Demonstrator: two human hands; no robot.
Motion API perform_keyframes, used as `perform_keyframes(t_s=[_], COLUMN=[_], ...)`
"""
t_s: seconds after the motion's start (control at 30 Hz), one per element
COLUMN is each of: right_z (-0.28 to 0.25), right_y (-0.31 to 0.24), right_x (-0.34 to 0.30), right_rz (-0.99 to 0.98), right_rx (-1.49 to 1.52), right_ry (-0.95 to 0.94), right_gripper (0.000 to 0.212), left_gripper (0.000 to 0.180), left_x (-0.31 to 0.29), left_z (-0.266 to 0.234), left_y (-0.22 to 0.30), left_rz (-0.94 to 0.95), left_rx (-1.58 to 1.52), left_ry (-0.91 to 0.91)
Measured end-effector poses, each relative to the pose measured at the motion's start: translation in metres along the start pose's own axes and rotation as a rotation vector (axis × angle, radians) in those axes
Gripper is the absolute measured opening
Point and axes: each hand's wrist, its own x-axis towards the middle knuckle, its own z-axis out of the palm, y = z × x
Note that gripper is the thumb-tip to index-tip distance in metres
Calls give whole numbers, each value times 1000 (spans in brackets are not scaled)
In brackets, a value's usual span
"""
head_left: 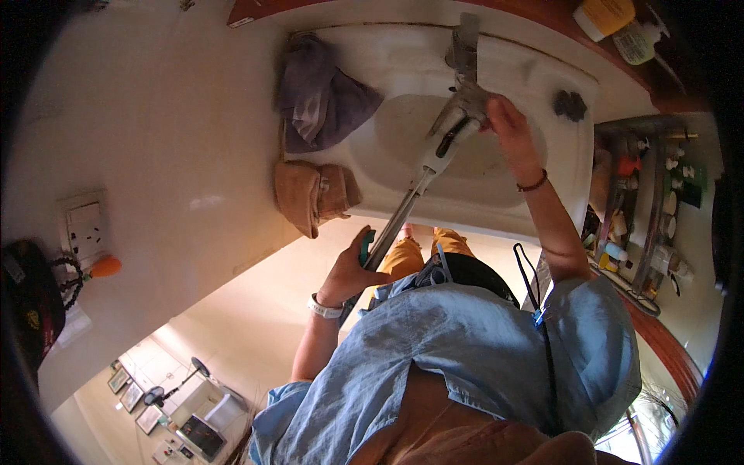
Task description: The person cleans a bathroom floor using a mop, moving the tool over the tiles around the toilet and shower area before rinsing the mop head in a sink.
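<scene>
A long-handled mop slants from beside my waist up into the white sink. Its pale grey head is over the basin, just below the metal faucet. My left hand, with a white band at the wrist, is around the lower part of the pole, by a green piece. At the right side of the mop head is my right hand, its fingertips against the head's edge and slightly blurred. A dark bracelet circles that wrist.
A grey-purple cloth and a brown cloth hang over the sink's left edge. A small dark object sits on the right rim. Bottles stand on the upper right ledge, and a shelf rack holds several more.
</scene>
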Motion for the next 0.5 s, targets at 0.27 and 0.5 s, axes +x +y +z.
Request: perform_keyframes(t_s=[0.27, 0.5], right_z=[39, 35], right_y=[23, 56], right_x=[34, 25], right_rz=[-465, -585], right_rx=[-592, -860], right_ry=[-323, -257], right_gripper=[54, 59], left_gripper=[52, 71], left_x=[14, 44], left_z=[1, 24], left_y=[-26, -35], left_rz=[-256, -293], left_rx=[-783, -1051], left_ry=[-463, -649])
